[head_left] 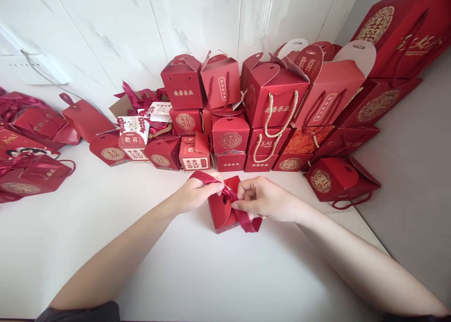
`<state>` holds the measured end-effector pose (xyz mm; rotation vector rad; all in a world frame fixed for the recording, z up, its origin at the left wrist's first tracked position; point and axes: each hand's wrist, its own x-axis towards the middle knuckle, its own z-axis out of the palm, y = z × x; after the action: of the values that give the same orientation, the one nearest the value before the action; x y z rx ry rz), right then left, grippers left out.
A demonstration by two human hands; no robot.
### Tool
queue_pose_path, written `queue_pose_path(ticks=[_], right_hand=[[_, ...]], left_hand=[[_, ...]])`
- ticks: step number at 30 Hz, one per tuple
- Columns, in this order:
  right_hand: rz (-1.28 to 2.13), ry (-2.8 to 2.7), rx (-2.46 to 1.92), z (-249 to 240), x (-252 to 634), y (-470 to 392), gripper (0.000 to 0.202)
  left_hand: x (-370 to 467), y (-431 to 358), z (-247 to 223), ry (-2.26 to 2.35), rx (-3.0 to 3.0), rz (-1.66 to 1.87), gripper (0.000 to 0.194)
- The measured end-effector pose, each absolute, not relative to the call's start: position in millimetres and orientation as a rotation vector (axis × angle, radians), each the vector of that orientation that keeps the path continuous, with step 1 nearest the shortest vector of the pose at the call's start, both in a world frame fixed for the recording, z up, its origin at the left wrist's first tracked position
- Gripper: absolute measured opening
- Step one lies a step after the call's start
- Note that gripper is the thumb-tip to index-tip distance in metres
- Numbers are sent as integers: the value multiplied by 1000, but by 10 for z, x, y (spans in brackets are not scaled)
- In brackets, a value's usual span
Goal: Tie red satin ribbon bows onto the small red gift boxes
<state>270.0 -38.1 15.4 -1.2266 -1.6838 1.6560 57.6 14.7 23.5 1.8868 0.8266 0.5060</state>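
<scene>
A small red gift box (219, 212) with a rounded top flap and a punched hole sits on the white table in front of me. A dark red ribbon (246, 221) runs over its top, one end hanging down at the right, another part looping out at the left. My left hand (197, 192) pinches the ribbon at the box's upper left, thumb on top. My right hand (262, 200) has its fingers closed on the ribbon just right of the flap hole. The ribbon's crossing lies between the two hands, partly covered by the fingers.
Stacked red gift boxes (229, 136) with rope handles line the marble-patterned wall behind. Larger red boxes (384, 98) rise at the right; a single box (338, 181) stands below them. Red bags and boxes (38, 171) pile at the left. An open carton (121, 106) holds ribbons.
</scene>
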Motion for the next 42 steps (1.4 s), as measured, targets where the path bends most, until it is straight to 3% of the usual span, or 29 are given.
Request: queue_pose_path(ticks=[10, 20, 23, 27, 42], right_hand=[[1447, -1833, -1387, 240, 2637, -402, 18], [1342, -1987, -1369, 281, 2667, -430, 22], [1050, -2045, -1327, 303, 2720, -384, 28], [627, -2072, -1077, 274, 2717, -292, 17], [743, -2025, -1046, 132, 2703, -243, 9]], left_hand=[[604, 52, 199, 901, 1989, 550, 24], [631, 21, 277, 926, 2113, 501, 8], [599, 0, 313, 855, 2169, 521, 7], [584, -50, 362, 819, 2306, 592, 8], [573, 38, 130, 616, 2742, 1198, 17]])
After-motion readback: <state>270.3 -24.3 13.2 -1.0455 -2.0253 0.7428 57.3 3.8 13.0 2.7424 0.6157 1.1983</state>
